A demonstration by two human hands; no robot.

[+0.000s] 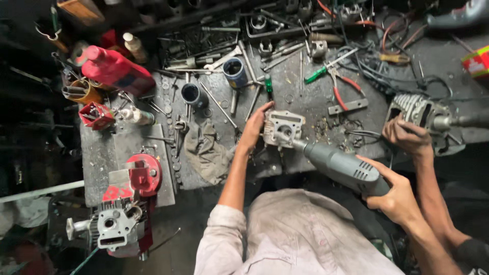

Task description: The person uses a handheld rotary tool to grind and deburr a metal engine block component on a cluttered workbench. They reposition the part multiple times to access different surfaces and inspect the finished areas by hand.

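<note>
Two dark cups [235, 71] mid-workbench [305, 102], contents perhaps empty, left hand [253, 128] steadying cylinder head [282, 128], right hand [397, 196] gripping grey power drill [341, 165], long axis pointing up-left into head, near front edge.

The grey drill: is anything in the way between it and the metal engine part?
Nothing visible. The grey drill, held in the right hand, has its tip right at the engine cylinder head, which the left hand steadies on the workbench. The pliers lie farther back.

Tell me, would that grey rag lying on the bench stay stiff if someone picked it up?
Probably not. The grey rag lies crumpled in soft folds, so it would likely hang limp. It looks thin, so probably light. Its stained surface may feel greasy, though that cannot be confirmed.
</note>
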